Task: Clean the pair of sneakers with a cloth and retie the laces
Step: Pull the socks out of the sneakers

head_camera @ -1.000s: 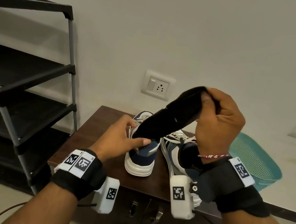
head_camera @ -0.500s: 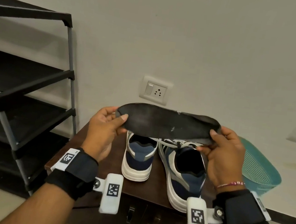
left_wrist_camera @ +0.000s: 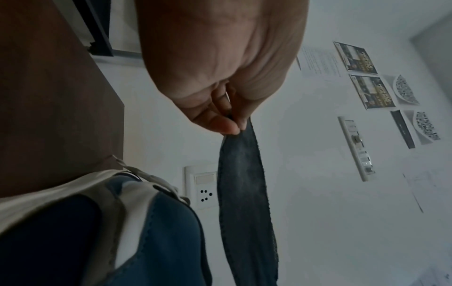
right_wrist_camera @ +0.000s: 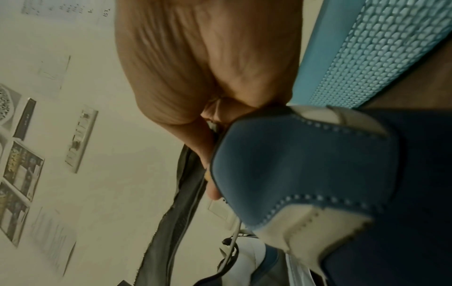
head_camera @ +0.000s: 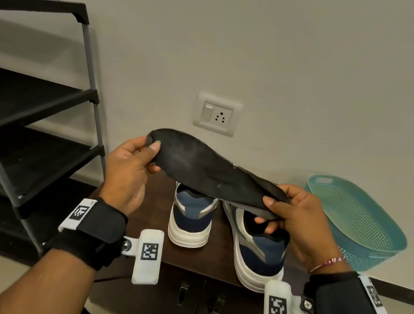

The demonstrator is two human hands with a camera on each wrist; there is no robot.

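Insole: I held a dark insole (head_camera: 214,173) stretched between both hands, in the air above the two sneakers, its left end higher than its right; greyish dusty marks showed on the face turned toward me.
Left hand: my left hand (head_camera: 127,172) pinched the left end of the insole, thumb on top and fingers beneath.
Right hand: my right hand (head_camera: 295,218) grasped the right end, thumb over the edge and fingers curled under, just above the opening of the right sneaker.
Sneakers: the left sneaker (head_camera: 191,218) and the right sneaker (head_camera: 257,245) stood side by side on the table (head_camera: 153,205), heels toward me; the right one sat nearer me, at the near edge. The laces were mostly hidden behind the insole.
Step in hand: I judged this to be the cleaning stage, with the insole out for inspection and no cloth in sight.
Next move: it called for setting the insole down or back into its sneaker, then finding a cloth; retying looked still to come.
Basket: a teal perforated basket (head_camera: 368,204) stood to the right of the table; what I saw of its inside showed nothing in it.
Rack: the black shelf rack (head_camera: 36,108) on the left showed bare shelves.
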